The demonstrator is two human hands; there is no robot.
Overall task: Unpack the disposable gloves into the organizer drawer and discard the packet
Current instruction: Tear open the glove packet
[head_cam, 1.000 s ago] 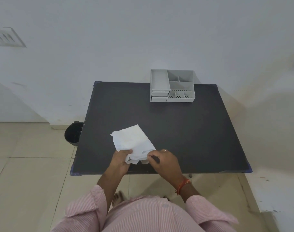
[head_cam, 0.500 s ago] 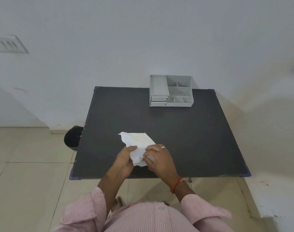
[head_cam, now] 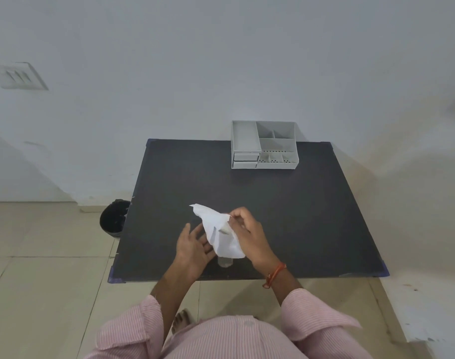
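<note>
Packet (head_cam: 222, 235) pinched at top in right hand (head_cam: 249, 235) grip; left hand (head_cam: 194, 244) spread beside

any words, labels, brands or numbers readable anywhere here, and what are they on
None can be read.
White packet, held up in the right hand: no print visible on the side shown.
Grey organizer: plain, no label; only rows of small holes.
Wall switch plate: blurred, no markings legible.
Black bin and black table: no text visible.

wall (head_cam: 221, 60): white | floor (head_cam: 39, 294): beige tiles | table (head_cam: 286, 216): black
</note>
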